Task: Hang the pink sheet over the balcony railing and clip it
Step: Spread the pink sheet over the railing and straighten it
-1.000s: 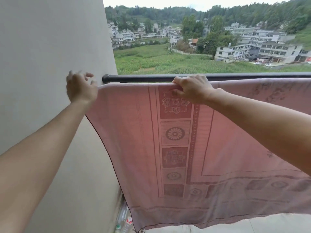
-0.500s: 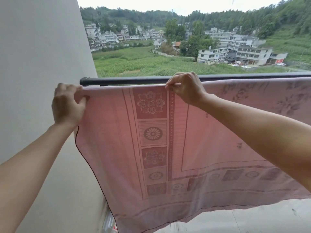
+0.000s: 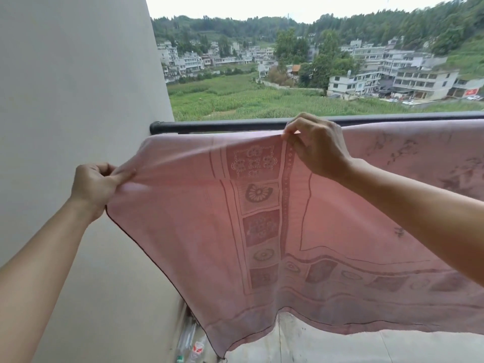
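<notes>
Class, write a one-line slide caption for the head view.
Left hand and right hand hold the pink sheet by the black railing.

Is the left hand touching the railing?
No, the left hand pinches a corner of the sheet below the railing, beside the wall.

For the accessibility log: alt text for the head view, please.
Two bare hands hold a patterned pink sheet up at a black balcony railing: the left hand grips its left edge beside the grey wall, the right hand pinches the top edge. Beyond lie fields, buildings and wooded hills; no clip shows.
</notes>
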`<state>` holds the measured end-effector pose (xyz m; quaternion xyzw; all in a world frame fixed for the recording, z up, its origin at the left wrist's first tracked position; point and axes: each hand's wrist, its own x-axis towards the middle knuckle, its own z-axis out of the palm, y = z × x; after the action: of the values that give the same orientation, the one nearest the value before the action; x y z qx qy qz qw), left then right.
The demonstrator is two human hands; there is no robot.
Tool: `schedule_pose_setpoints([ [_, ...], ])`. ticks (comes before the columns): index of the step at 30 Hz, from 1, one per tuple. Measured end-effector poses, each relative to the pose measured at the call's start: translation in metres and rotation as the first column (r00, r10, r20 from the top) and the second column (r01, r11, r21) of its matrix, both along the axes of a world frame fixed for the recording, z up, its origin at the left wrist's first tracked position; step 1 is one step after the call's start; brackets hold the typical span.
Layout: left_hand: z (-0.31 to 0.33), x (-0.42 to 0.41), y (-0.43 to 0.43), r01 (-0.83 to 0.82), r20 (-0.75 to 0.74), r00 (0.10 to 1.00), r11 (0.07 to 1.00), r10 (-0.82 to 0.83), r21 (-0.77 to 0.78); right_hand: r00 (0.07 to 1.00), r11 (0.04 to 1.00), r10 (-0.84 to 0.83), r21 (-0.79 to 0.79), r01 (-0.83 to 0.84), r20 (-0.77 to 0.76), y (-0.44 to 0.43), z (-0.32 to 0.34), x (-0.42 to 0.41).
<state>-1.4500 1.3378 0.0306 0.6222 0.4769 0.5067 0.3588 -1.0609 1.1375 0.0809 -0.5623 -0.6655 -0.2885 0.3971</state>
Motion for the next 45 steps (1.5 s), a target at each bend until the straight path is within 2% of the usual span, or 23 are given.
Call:
schedule_pose_setpoints([
  [2,-0.011,-0.009,-0.006,0.021,-0.059,0.998,1.0,-0.02,0.006,0.993,0.998,0.064,0.013,-0.066,0.101,-0.008,-0.011,-0.004],
  [3,-0.015,-0.01,-0.008,0.025,-0.039,0.999,0.999,-0.026,-0.022,0.985,0.995,0.094,0.003,-0.095,0.144,-0.01,-0.015,-0.006],
  [4,-0.016,-0.01,-0.009,0.047,0.024,0.999,0.995,-0.045,-0.086,0.977,0.994,0.109,-0.021,-0.106,0.186,-0.01,-0.017,-0.006],
  [6,-0.013,-0.007,-0.013,0.239,0.205,0.961,0.931,-0.185,-0.278,0.968,0.992,0.089,-0.111,-0.064,0.235,-0.005,-0.015,-0.004],
  [8,-0.01,-0.005,-0.015,0.427,0.329,0.893,0.807,-0.306,-0.407,0.981,0.978,0.004,-0.206,0.037,0.193,0.003,-0.008,-0.001],
  [9,-0.009,-0.004,-0.017,0.455,0.343,0.881,0.784,-0.327,-0.423,0.987,0.966,-0.045,-0.245,0.083,0.157,0.008,-0.004,0.001],
  [11,-0.011,-0.006,-0.018,0.464,0.347,0.874,0.797,-0.341,-0.386,0.992,0.945,-0.097,-0.304,0.118,0.084,0.02,0.003,0.002],
  [16,0.009,-0.056,-0.017,0.381,0.275,0.911,0.879,-0.306,-0.285,0.998,0.959,-0.058,-0.278,0.045,-0.039,0.036,0.01,-0.001],
  [18,0.019,-0.077,-0.017,0.349,0.218,0.929,0.903,-0.299,-0.251,0.999,0.969,-0.046,-0.242,0.042,-0.013,0.038,0.012,-0.003],
  [21,0.029,-0.084,-0.02,0.302,0.144,0.95,0.932,-0.277,-0.2,0.994,0.978,-0.036,-0.202,0.056,0.102,0.039,0.017,-0.01],
  [24,0.032,-0.089,-0.018,0.221,0.107,0.972,0.967,-0.208,-0.13,0.993,1.0,0.019,-0.003,-0.019,0.112,0.025,0.018,-0.012],
  [26,0.02,-0.094,-0.016,0.157,0.014,0.988,0.978,-0.157,-0.138,0.985,0.992,0.09,0.071,-0.101,0.148,0.011,0.008,-0.014],
  [28,-0.007,-0.09,-0.017,0.113,-0.158,0.977,0.973,-0.146,-0.203,0.958,0.992,0.125,-0.018,-0.124,0.258,0.002,-0.014,-0.017],
  [30,-0.035,-0.076,-0.02,0.06,-0.253,0.959,0.965,-0.127,-0.257,0.936,0.987,0.103,-0.153,-0.054,0.337,0.0,-0.034,-0.017],
  [32,-0.053,-0.061,-0.016,0.006,-0.273,0.959,0.971,-0.073,-0.238,0.939,0.979,0.057,-0.202,0.014,0.339,0.002,-0.037,-0.013],
  [36,-0.055,-0.043,0.001,-0.144,-0.306,0.948,0.976,0.088,-0.164,0.956,0.98,-0.068,-0.16,0.117,0.286,0.019,-0.014,-0.011],
  [37,-0.05,-0.039,0.004,-0.143,-0.262,0.96,0.974,0.095,-0.174,0.961,0.97,-0.122,-0.175,0.168,0.248,0.025,-0.006,-0.01],
  [39,-0.038,-0.025,0.006,-0.037,-0.049,0.998,0.968,0.026,-0.248,0.966,0.925,-0.216,-0.288,0.25,0.144,0.04,0.005,-0.008],
  [41,-0.024,-0.008,0.009,0.057,0.141,0.99,0.954,-0.015,-0.295,0.964,0.878,-0.251,-0.4,0.263,0.084,0.053,0.008,-0.007],
  [43,-0.008,0.008,0.014,0.04,0.27,0.962,0.967,0.03,-0.25,0.97,0.876,-0.23,-0.419,0.239,0.074,0.058,0.005,-0.006],
  [45,0.01,0.018,0.023,-0.075,0.389,0.91,0.98,0.143,-0.185,0.98,0.903,-0.192,-0.382,0.198,0.053,0.057,0.005,-0.003],
])
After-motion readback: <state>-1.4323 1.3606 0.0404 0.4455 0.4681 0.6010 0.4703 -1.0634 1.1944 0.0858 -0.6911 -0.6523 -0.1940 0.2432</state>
